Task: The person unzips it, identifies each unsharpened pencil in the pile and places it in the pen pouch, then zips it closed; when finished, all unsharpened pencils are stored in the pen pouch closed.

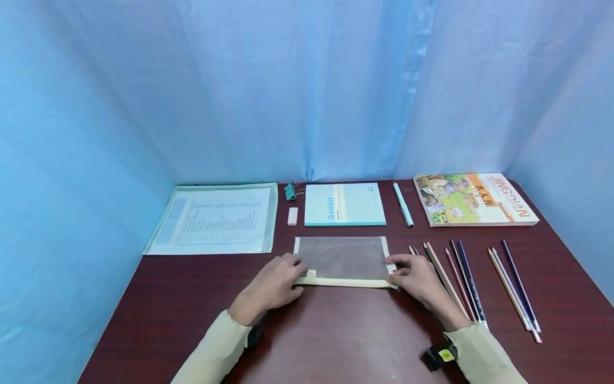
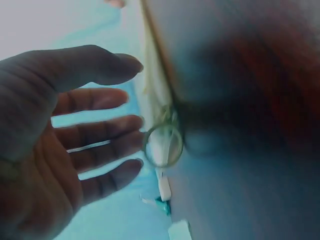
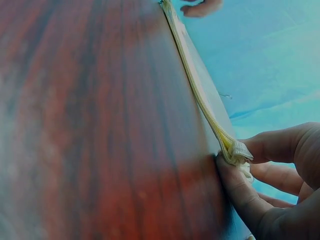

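Note:
A flat mesh zip pouch point(image 1: 342, 258) with cream edging lies on the dark red table before me. My right hand point(image 1: 421, 278) pinches its right near corner between thumb and fingers. The right wrist view shows the folded cream zip end point(image 3: 237, 151) in that pinch. At the pouch's left near corner is my left hand point(image 1: 272, 285). In the left wrist view its fingers point(image 2: 102, 131) are extended and parted from the thumb, with nothing held between them. A ring-shaped zip pull point(image 2: 164, 165) appears just beyond those fingertips.
Behind the pouch lie a Gambit notebook point(image 1: 357, 205), an eraser point(image 1: 292, 216), a teal binder clip point(image 1: 290, 192) and a pen point(image 1: 403, 205). A document folder point(image 1: 216, 221) is at left, a picture-covered book point(image 1: 472, 200) at right. Several pencils point(image 1: 464, 280) lie by my right forearm.

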Tool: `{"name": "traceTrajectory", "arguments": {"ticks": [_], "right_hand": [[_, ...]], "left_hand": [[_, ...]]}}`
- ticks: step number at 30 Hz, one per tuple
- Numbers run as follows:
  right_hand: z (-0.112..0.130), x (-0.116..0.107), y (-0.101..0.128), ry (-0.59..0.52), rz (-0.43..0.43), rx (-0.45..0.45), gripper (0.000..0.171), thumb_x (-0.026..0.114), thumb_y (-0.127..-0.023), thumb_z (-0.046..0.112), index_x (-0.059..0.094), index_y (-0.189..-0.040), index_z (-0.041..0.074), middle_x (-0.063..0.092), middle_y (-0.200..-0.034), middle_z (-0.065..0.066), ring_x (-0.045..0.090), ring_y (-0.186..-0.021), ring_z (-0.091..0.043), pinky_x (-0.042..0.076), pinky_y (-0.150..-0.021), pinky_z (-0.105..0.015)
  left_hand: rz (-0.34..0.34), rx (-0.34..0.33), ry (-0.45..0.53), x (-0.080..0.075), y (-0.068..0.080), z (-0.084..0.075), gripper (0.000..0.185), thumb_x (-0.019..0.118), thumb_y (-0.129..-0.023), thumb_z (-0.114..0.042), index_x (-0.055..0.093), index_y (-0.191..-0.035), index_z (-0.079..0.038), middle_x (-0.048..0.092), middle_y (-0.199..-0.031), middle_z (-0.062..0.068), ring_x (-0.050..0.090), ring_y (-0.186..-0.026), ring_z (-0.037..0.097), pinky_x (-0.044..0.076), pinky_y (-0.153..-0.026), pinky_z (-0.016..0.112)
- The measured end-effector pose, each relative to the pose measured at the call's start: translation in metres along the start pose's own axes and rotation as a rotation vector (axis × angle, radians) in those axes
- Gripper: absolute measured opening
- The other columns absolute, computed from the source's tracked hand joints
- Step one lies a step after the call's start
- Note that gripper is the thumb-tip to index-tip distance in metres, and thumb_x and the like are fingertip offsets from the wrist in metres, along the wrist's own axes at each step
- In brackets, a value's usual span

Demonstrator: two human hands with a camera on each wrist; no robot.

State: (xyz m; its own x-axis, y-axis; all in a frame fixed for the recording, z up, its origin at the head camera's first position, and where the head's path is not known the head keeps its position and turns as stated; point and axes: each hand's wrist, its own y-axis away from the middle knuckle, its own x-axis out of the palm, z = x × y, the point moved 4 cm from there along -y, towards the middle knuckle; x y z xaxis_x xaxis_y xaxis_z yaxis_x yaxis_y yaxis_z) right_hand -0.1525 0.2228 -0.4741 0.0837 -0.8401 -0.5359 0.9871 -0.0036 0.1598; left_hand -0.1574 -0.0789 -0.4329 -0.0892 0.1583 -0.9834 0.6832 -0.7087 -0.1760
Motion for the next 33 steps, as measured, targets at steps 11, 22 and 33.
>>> {"name": "traceTrajectory", "arguments": {"ticks": [11, 22, 33], "right_hand": [[-0.001, 0.003, -0.001, -0.016, 0.025, 0.010, 0.038, 0.072, -0.080, -0.001, 0.067, -0.118, -0.005, 0.075, -0.083, -0.016, 0.066, -0.068, -0.010, 0.051, -0.058, -0.025], [-0.001, 0.000, 0.000, -0.047, 0.033, 0.003, 0.039, 0.072, -0.080, -0.002, 0.067, -0.119, -0.005, 0.075, -0.081, -0.016, 0.066, -0.066, -0.011, 0.051, -0.057, -0.025], [-0.003, -0.001, -0.001, -0.038, 0.031, 0.008, 0.039, 0.072, -0.081, -0.001, 0.066, -0.119, -0.005, 0.074, -0.082, -0.016, 0.066, -0.067, -0.012, 0.051, -0.058, -0.026]], "left_hand": [[0.141, 0.078, -0.241, 0.015, -0.023, -0.019, 0.003, 0.070, -0.087, -0.017, 0.067, -0.088, -0.020, 0.066, -0.085, -0.002, 0.066, -0.082, 0.016, 0.053, -0.070, 0.032], [0.188, 0.037, -0.029, 0.011, -0.032, -0.009, 0.004, 0.069, -0.090, -0.015, 0.071, -0.088, -0.018, 0.065, -0.076, -0.001, 0.063, -0.067, 0.012, 0.053, -0.063, 0.029], [0.190, 0.096, -0.242, 0.017, -0.039, -0.021, 0.008, 0.069, -0.085, -0.015, 0.066, -0.078, -0.019, 0.066, -0.075, -0.003, 0.066, -0.070, 0.016, 0.054, -0.061, 0.031]]}}
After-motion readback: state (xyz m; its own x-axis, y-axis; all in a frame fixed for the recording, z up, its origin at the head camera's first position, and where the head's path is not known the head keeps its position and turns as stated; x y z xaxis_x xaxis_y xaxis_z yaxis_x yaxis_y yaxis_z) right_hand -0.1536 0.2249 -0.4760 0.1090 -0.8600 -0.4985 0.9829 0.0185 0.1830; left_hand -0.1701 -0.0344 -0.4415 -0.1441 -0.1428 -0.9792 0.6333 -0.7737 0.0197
